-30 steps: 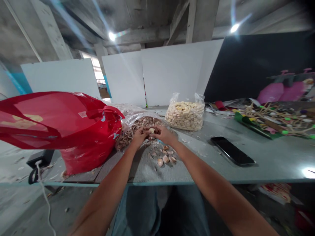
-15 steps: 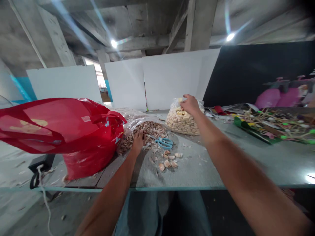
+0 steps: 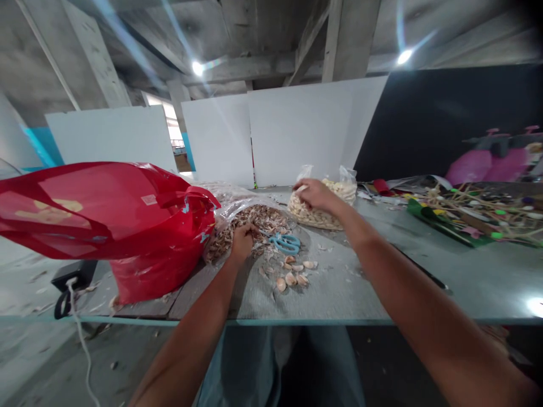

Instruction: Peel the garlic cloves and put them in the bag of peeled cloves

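Observation:
My left hand [image 3: 242,240] rests with curled fingers on a heap of garlic skins [image 3: 258,217] in a clear plastic bag; whether it holds anything is hidden. My right hand [image 3: 313,195] hovers over the near edge of a clear bag of peeled garlic cloves [image 3: 316,215], fingers loose, with nothing seen in them. Blue-handled scissors [image 3: 285,243] lie on the table between my two hands. Several unpeeled garlic cloves [image 3: 292,277] lie loose just in front of the scissors.
A big red plastic bag [image 3: 127,220] fills the table's left side. Sticks and coloured craft scraps [image 3: 470,217] lie at the back right. A dark phone [image 3: 428,276] peeks out behind my right forearm. White boards stand behind the grey table [image 3: 475,282].
A second ago both hands held a clove over the skins. My right hand then reached out to the bag of peeled cloves and now draws back lower; my left hand stayed on the skins.

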Demonstrator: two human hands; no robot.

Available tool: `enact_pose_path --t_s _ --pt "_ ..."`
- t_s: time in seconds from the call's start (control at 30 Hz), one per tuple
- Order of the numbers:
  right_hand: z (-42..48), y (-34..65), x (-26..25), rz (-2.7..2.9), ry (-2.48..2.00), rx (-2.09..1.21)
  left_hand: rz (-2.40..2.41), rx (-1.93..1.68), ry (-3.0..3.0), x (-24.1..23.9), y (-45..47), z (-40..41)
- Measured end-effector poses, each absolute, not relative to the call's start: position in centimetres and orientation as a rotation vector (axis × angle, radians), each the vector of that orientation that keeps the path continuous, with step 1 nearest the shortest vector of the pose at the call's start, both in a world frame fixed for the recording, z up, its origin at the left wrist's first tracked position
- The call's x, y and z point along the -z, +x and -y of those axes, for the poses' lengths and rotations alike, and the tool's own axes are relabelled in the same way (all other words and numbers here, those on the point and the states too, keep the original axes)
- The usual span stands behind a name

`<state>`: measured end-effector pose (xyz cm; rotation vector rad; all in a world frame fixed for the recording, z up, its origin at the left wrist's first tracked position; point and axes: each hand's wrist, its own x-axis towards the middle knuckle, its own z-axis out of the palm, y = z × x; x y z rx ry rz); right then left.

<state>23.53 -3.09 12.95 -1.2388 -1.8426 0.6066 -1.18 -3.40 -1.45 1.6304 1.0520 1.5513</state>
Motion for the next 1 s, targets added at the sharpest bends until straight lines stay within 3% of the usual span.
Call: enact_pose_path --t_s 0.13,0.27,0.4,0.53,0.7,1.0 --pt "5.3 20.5 -9.5 2.528 -1.353 -0.788 -1.056 -1.426 1.869 1.5 -0.8 3.9" --pt "6.5 19.3 -6.4 2.899 -1.307 -0.457 -1.083 -1.373 1.993 1.3 -0.7 4.4" --pt "7.7 19.6 -4.2 2.956 -1.451 -0.16 -1.143 -1.32 2.021 1.4 -0.7 4.3" --pt "7.9 20.2 -3.4 2.857 -1.494 -0.084 -1.127 -1.264 2.034 1.4 -0.5 4.3" --pt "4.9 19.4 -4.8 2.372 -1.245 -0.285 -0.978 -1.337 1.843 0.9 0.0 4.9" --pt "1.7 15.2 -1.8 1.669 -0.739 -1.137 -1.053 -1.548 1.82 0.5 -0.5 5.0"
